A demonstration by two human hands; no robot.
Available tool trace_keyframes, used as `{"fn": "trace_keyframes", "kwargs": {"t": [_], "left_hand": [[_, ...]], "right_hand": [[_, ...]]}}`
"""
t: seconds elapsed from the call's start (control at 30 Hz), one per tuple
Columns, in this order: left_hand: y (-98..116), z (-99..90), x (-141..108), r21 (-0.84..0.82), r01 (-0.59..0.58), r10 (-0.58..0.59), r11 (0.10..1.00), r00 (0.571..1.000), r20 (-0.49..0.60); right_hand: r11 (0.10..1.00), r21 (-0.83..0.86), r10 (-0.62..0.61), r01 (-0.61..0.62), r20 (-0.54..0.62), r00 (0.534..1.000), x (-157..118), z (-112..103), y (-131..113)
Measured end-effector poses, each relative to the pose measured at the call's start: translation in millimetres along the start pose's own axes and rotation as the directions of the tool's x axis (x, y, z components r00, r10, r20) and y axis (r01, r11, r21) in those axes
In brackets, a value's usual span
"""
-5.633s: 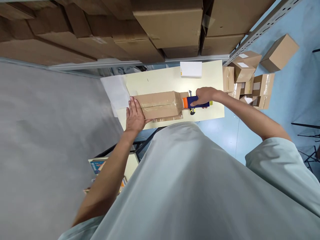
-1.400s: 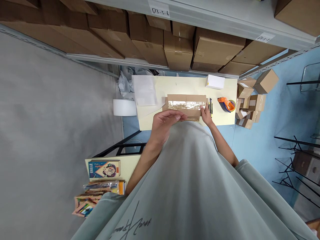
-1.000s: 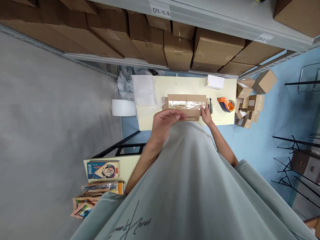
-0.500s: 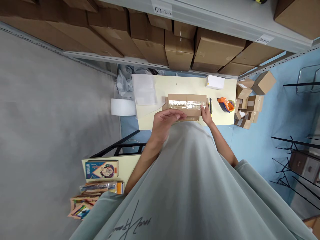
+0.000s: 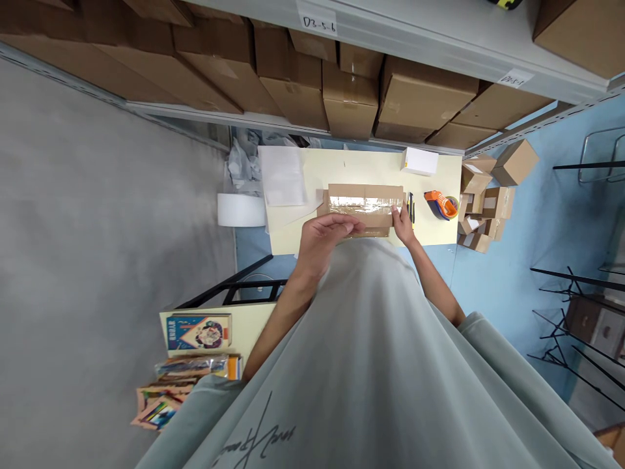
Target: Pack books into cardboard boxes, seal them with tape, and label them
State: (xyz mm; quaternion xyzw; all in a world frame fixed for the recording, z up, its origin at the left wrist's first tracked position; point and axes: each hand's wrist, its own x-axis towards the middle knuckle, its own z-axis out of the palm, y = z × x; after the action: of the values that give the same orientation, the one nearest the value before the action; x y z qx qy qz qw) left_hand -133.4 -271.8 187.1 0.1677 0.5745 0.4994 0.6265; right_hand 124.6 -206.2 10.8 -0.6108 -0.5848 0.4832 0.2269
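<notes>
A flat brown cardboard box [image 5: 366, 191] with shiny clear tape along its middle lies at the near side of the cream table. My right hand [image 5: 403, 223] grips its right end, thumb on top and the other fingers mostly hidden. At the box's front left, my left hand [image 5: 325, 238] reaches across with fingers together and thumb tip close to the fingertips. Whatever may be between them is too small to make out. Just right of the box lies a black and yellow cutter knife [image 5: 411, 207]. An orange and blue tape dispenser [image 5: 441, 204] stands farther right.
A white box [image 5: 420, 161] is at the table's back right, white sheets [image 5: 283, 176] at its left. Overhead runs a shelf [image 5: 415, 39] packed with cartons. A white roll [image 5: 241, 210] stands left, small cartons [image 5: 497, 202] right. Books [image 5: 199, 331] lie on a lower-left surface.
Both hands and the cardboard box hold nearly the same place. The view has shifted only very slightly.
</notes>
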Motion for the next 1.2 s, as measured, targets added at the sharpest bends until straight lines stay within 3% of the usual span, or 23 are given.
{"fn": "trace_keyframes", "kwargs": {"t": [0.77,1.03,1.2], "left_hand": [[-2.4,-1.1,0.2,-0.002,-0.005,0.005,1.000,1.000,-0.009],[5.5,2.5,-4.0,0.004,0.014,-0.014,1.000,0.999,0.037],[2.1,-8.6,2.8,0.003,-0.020,0.020,1.000,0.999,-0.043]], "right_hand": [[1.000,-0.004,-0.002,0.002,0.003,1.000,-0.9,-0.4,-2.7],[1.000,-0.028,0.007,-0.007,-0.002,1.000,1.2,1.0,3.9],[1.000,-0.024,-0.007,0.008,0.006,1.000,1.1,1.0,3.3]]}}
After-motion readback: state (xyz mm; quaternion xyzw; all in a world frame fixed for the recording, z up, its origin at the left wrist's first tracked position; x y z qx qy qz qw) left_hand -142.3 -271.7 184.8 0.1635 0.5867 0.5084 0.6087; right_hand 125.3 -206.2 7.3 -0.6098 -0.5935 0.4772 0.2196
